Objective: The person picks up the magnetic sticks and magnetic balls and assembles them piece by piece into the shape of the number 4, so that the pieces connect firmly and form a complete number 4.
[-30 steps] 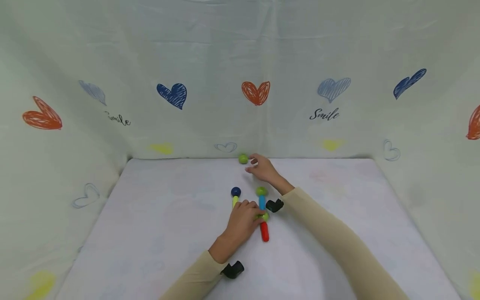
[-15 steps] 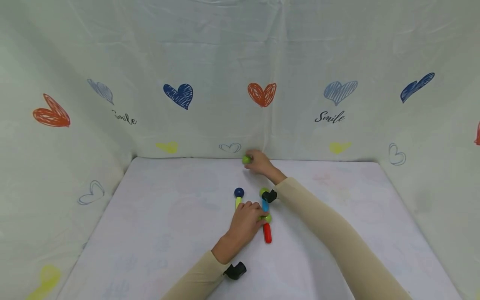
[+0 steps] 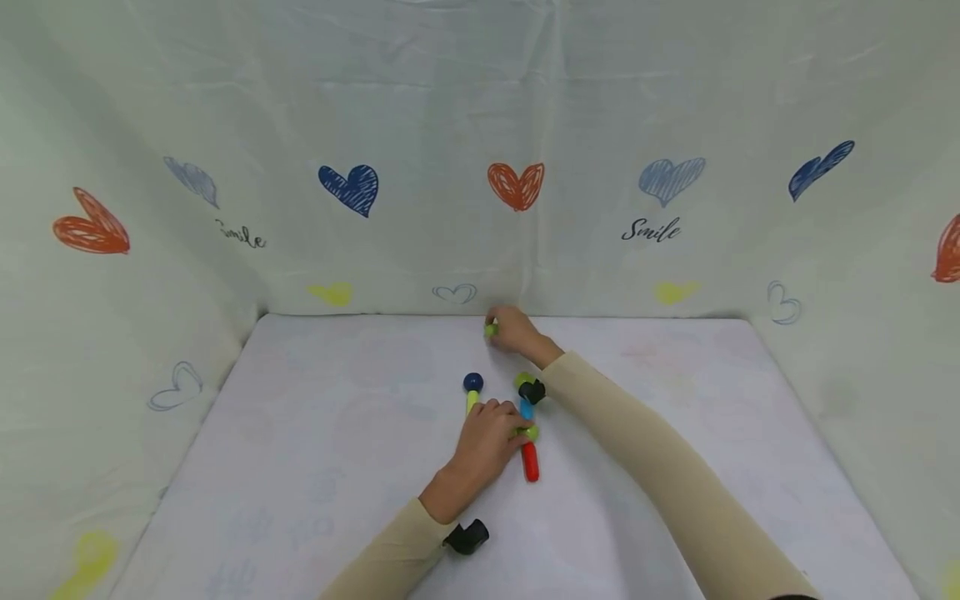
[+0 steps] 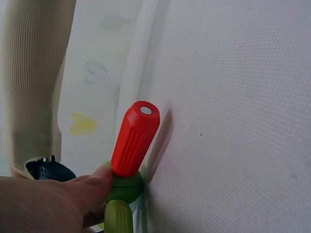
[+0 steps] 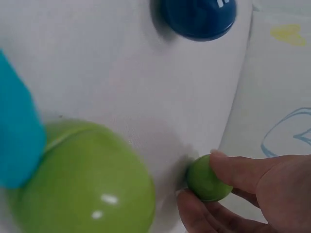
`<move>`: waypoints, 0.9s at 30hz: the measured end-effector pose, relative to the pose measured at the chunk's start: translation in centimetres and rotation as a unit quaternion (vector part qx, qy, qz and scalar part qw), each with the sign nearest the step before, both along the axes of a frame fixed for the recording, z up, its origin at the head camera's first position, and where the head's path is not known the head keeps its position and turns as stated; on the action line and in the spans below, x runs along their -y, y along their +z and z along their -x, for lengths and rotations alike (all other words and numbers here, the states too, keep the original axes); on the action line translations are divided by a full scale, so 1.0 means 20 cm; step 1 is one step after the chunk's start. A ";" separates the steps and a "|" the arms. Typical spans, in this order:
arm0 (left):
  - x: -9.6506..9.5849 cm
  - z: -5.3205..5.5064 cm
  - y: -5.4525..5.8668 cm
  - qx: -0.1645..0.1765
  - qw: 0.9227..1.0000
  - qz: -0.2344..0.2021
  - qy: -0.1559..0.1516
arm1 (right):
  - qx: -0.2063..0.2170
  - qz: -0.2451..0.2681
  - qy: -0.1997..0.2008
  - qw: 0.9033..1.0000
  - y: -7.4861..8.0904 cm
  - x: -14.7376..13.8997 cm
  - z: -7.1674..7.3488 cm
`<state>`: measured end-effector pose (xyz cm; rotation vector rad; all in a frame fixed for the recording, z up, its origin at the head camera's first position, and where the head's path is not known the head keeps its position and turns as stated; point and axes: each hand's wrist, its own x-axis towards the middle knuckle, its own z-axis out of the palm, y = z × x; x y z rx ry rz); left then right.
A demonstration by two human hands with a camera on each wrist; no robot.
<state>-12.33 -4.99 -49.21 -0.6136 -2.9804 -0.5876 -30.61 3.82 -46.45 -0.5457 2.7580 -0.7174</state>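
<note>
Near the table's back edge, my right hand (image 3: pixel 517 331) pinches a loose green ball (image 5: pixel 208 178) between thumb and fingers. My left hand (image 3: pixel 480 443) holds another green ball (image 4: pixel 128 189), part of a row of magnetic sticks and balls. From that ball a red magnetic stick (image 3: pixel 531 463) points toward me, its bare metal end (image 4: pixel 146 110) showing in the left wrist view. A blue stick (image 3: pixel 527 408) runs away from it to a third green ball (image 5: pixel 87 179). Left of these lies a yellow-green stick (image 3: pixel 472 399) ending in a dark blue ball (image 3: pixel 472 382); my left fingers hide its near part.
The white table (image 3: pixel 337 433) meets a pale curtain (image 3: pixel 420 242) printed with hearts along its back edge. Black wrist cameras sit at both sleeves; the right one (image 3: pixel 532 392) overlaps the far green ball and blue stick in the head view.
My right hand has closed its fingers on the loose green ball and brought it slightly toward me from the back edge. The left hand has kept its place on the joined pieces.
</note>
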 end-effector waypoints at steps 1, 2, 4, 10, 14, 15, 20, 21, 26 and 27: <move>0.00 0.00 0.00 0.002 1.000 0.000 0.000 | 0.000 0.004 -0.001 1.000 0.01 -0.02 -0.01; 0.00 0.00 0.00 0.004 1.000 0.000 0.000 | -0.001 0.009 -0.001 1.000 0.02 -0.04 -0.02; -0.01 0.01 0.00 0.007 1.000 -0.001 0.000 | -0.002 0.024 -0.002 1.000 0.03 -0.09 -0.05; -0.01 0.02 0.00 0.018 1.000 -0.005 0.004 | 0.009 0.079 -0.028 0.996 0.08 -0.25 -0.17; -0.01 0.02 -0.01 0.019 1.000 -0.008 0.007 | 0.023 0.123 -0.053 0.991 0.08 -0.35 -0.29; -0.01 0.02 -0.01 0.020 1.000 -0.010 0.007 | 0.026 0.135 -0.059 0.989 0.07 -0.38 -0.33; -0.01 0.01 -0.01 0.015 1.000 -0.019 0.003 | 0.032 0.182 -0.086 0.979 0.00 -0.50 -0.50; -0.01 0.01 -0.01 0.016 1.000 -0.021 0.003 | 0.033 0.191 -0.091 0.977 -0.02 -0.52 -0.53; -0.01 0.02 -0.01 0.015 1.000 -0.019 0.003 | 0.061 0.232 -0.112 0.964 -0.08 -0.60 -0.68; -0.01 0.02 -0.01 0.016 1.000 -0.019 0.003 | 0.069 0.239 -0.116 0.962 -0.08 -0.61 -0.71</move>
